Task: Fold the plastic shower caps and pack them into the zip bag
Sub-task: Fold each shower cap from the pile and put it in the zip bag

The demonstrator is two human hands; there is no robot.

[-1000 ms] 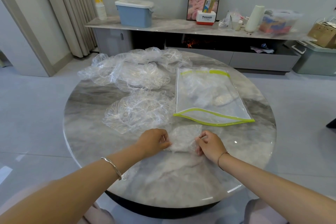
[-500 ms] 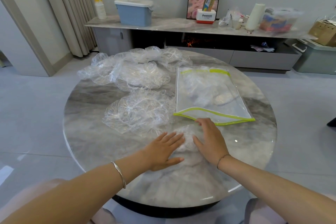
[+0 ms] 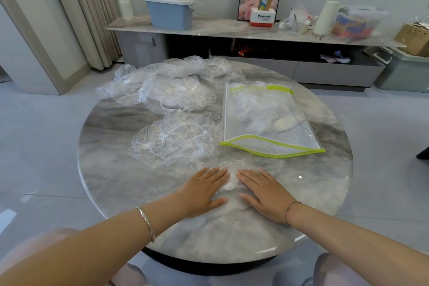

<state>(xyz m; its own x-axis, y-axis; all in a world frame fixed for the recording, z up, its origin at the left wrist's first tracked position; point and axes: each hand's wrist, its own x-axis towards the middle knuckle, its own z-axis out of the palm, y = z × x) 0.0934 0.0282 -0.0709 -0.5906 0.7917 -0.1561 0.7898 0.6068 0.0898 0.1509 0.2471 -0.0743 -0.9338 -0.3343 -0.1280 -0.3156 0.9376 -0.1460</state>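
Shower caps (image 3: 167, 93) of clear, crinkled plastic lie heaped and unfolded at the far left of the round marble table (image 3: 325, 193), as I see it from the head camera I am monitoring remotely. Nearer me and slightly to the right, one loose cap (image 3: 176, 144) is spread out on its own. Right of that, at the near edge, the left hand (image 3: 204, 190) lies flat, palm down, fingers straight and together, gripping nothing. Its fingertips press on the left side of a folded cap (image 3: 228, 181), a small whitish wad flattened on the marble. The right hand (image 3: 264, 193) mirrors it, also flat with straight fingers, pressing the wad's right side. So the folded cap sits between the two hands, partly under their inner fingers. Its long axis seems to run away from me, though the clear film makes its outline hard to trace. Beyond and to the right lies the zip bag (image 3: 267, 109), edged in yellow-green, with its long axis also pointing away from me. It already holds some pale folded pieces (image 3: 283, 123). I cannot tell which end is its mouth. The bag lies forward and right of the fingers, apart from the wad, and the right hand is nearer to it. I judge that hand better placed to carry the cap across.
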